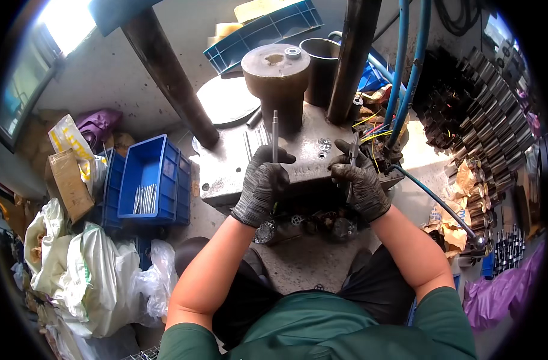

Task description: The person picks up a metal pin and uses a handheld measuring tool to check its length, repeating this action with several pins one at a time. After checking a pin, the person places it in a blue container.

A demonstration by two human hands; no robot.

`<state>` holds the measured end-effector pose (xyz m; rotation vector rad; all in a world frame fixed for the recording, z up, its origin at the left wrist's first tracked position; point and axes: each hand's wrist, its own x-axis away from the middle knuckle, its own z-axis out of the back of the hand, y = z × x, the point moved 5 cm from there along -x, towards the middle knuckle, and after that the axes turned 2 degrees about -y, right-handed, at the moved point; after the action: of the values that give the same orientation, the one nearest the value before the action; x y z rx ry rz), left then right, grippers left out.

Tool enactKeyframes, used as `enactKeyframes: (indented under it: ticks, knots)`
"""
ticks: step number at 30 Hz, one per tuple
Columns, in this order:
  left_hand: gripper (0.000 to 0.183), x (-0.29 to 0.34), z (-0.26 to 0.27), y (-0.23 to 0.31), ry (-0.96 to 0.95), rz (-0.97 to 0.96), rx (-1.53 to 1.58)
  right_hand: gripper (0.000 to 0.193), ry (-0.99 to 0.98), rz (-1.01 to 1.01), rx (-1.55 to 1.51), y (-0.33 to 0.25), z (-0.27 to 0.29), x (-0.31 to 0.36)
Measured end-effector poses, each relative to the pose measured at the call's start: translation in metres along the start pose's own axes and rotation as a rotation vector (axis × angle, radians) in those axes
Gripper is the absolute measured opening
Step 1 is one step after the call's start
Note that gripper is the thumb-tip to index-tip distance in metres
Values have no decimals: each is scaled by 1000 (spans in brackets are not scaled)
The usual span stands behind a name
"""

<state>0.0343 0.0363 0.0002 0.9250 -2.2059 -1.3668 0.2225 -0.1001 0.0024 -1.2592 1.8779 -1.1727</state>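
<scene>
My left hand (256, 192), in a grey, dirt-stained work glove, is closed around a slim metal shaft (275, 135) with a narrower tip, held upright. Opposite it, my gloved right hand (369, 191) grips a thin grey metal tool (354, 150) that points upward; its exact kind cannot be made out. Both hands are over the near edge of a worn steel press table (226, 174). Several similar metal rods (255, 143) lie on the table beyond my left hand. Small metal rings (324, 144) rest near my right hand.
A thick steel cylinder (277, 72) stands mid-table with a bearing (292, 53) on top, between dark columns (172, 78). Blue bins (181, 186) at left hold rods. White sacks (91, 276) lie nearer. Blue hoses (413, 72) and stacked metal tubes (496, 102) are at right.
</scene>
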Motion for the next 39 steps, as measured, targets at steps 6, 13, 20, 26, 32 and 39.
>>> enactKeyframes:
  ticks: [6, 13, 20, 26, 32, 39]
  knots:
    - [26, -1, -36, -27, -82, 177, -56, 53, -32, -54, -62, 3, -17, -5]
    - [23, 1, -44, -43, -43, 124, -137, 48, -6, -20, 95, 5, -19, -3]
    - [19, 3, -41, -38, 10, 171, -40, 60, -44, -206, 128, 1, -19, -2]
    - [15, -7, -10, -31, 103, 254, 68, 66, -140, 210, 945, -30, -22, 3]
    - [17, -4, -2, -30, 178, 280, 246, 55, -188, 621, 1461, -42, -41, 7]
    - [14, -3, -4, -29, 104, 249, 217, 53, -209, 617, 1455, -40, -42, 7]
